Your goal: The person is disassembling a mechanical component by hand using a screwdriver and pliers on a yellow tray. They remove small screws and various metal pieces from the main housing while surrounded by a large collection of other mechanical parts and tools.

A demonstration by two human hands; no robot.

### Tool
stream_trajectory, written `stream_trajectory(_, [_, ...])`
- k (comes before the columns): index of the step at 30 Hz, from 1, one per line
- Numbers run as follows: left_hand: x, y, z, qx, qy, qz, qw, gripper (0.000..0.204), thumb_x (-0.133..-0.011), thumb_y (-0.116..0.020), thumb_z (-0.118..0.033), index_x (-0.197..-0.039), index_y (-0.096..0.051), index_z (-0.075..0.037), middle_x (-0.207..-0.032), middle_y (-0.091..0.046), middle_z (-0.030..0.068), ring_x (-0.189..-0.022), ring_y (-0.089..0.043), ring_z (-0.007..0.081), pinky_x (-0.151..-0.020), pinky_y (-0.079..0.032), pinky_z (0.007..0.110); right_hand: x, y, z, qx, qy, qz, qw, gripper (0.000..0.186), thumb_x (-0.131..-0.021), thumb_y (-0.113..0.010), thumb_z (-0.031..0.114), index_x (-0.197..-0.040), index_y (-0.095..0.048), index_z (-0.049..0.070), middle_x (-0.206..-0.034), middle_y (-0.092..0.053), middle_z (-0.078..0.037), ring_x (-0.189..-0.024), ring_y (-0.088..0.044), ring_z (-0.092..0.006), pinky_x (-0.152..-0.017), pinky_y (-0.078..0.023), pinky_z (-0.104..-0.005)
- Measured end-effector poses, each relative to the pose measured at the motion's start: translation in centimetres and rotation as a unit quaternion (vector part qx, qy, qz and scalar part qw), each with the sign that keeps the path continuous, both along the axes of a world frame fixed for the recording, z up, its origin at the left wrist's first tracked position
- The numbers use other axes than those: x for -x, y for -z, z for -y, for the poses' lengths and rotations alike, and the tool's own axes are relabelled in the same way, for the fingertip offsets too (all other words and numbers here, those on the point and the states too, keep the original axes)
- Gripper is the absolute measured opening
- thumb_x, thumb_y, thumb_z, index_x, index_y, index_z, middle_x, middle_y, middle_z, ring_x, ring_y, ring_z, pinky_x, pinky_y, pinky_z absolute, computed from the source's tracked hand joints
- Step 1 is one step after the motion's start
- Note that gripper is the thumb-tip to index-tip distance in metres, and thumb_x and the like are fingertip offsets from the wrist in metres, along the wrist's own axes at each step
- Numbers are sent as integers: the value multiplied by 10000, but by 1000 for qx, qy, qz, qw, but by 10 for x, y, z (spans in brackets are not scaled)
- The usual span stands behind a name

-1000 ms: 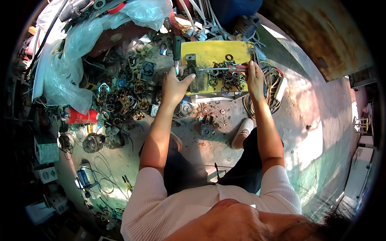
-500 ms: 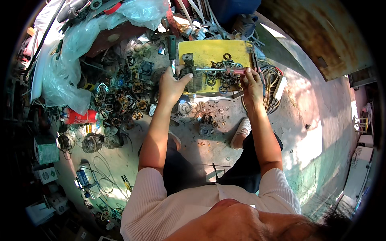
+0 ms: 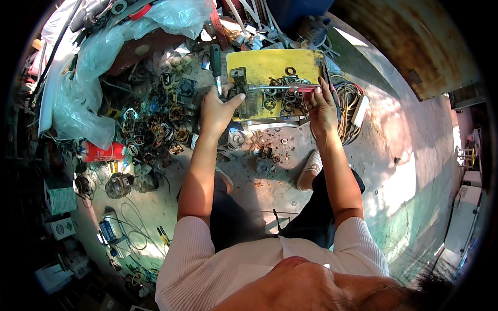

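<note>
1. Left hand (image 3: 217, 108) grips small metal part (image 3: 239, 89) on yellow board (image 3: 270, 65)
2. Right hand (image 3: 320, 103) clasps screwdriver (image 3: 282, 88); its tip might slip, jabbing left fingers

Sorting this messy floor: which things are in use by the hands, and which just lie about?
In use:
left hand on small metal part
right hand holding red-handled screwdriver
yellow board

Lying about:
green-handled screwdriver
red can
cable coil
plastic sheet
</note>
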State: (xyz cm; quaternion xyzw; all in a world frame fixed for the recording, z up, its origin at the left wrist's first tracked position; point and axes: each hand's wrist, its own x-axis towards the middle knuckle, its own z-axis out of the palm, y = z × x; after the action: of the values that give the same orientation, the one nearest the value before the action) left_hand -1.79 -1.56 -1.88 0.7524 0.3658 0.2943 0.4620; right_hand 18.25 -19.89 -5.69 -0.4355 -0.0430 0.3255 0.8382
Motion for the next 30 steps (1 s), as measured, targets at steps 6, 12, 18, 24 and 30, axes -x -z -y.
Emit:
stream_trajectory(6, [0,0,0,5,-2,-12,1000,489,-742,-785,-238,-1110,-624,40,-986,-683,145,-877,-652,232,-803,-482,337,9,-10,-7,-14,19,5,1000,436,-972,-569,144,-1394,-460,121,-1199,-584,-24,-1042,-574,-126,-903,-486,-287])
stream_trajectory(12, [0,1,-1,3,0,-17,1000,504,-738,-787,-244,-1119,-622,42,-987,-682,147,-892,-654,251,-812,-480,346,2,-1,-2,5,15,2,1000,398,-986,-552,226,-1367,-485,131,-1148,-595,-8,-1040,-577,-119,-932,-482,-332])
stream_trajectory(18, [1,-1,1,-15,-2,-12,1000,500,-737,-784,-248,-1117,-627,38,-954,-680,136,-867,-651,247,-802,-481,344,2,-2,-4,14,17,2,1000,397,-966,-595,246,-1342,-518,145,-1073,-614,17,-941,-592,-98,-852,-490,-296])
stream_trajectory(24, [1,7,-3,6,-1,-2,1000,500,-733,-785,-247,-1113,-631,40,-942,-678,131,-849,-646,238,-795,-481,338,3,-5,-4,38,28,-7,999,385,-954,-613,211,-1320,-545,115,-1120,-620,2,-959,-603,-105,-877,-490,-272])
stream_trajectory(30, [-1,6,-3,7,1,7,1000,496,-738,-782,-233,-1114,-627,50,-945,-679,127,-852,-646,229,-791,-481,337,-3,-3,-5,-9,36,103,994,374,-955,-598,157,-1309,-537,53,-1181,-613,-43,-1039,-606,-135,-946,-497,-297])
